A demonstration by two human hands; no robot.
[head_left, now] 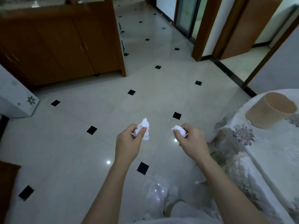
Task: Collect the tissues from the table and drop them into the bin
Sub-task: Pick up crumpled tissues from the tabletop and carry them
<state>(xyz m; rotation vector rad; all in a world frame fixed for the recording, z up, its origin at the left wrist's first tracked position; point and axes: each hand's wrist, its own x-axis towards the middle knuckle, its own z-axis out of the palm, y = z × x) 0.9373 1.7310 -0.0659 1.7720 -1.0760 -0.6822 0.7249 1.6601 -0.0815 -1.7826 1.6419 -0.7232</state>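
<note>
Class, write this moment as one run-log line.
left hand: holds tissue | right hand: holds second tissue | bin: on table, right

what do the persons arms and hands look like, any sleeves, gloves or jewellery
Both forearms are bare right down to the bottom edge of the picture: no sleeve shows on either. The left hand and the right hand wear no gloves. No ring, watch or bracelet shows on either hand or wrist, and no markings can be made out in this dim view.

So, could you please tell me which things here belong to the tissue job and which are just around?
Job: left hand, tissue; right hand, second tissue; beige bin; table.
Around: wooden cabinet, white appliance.
</note>
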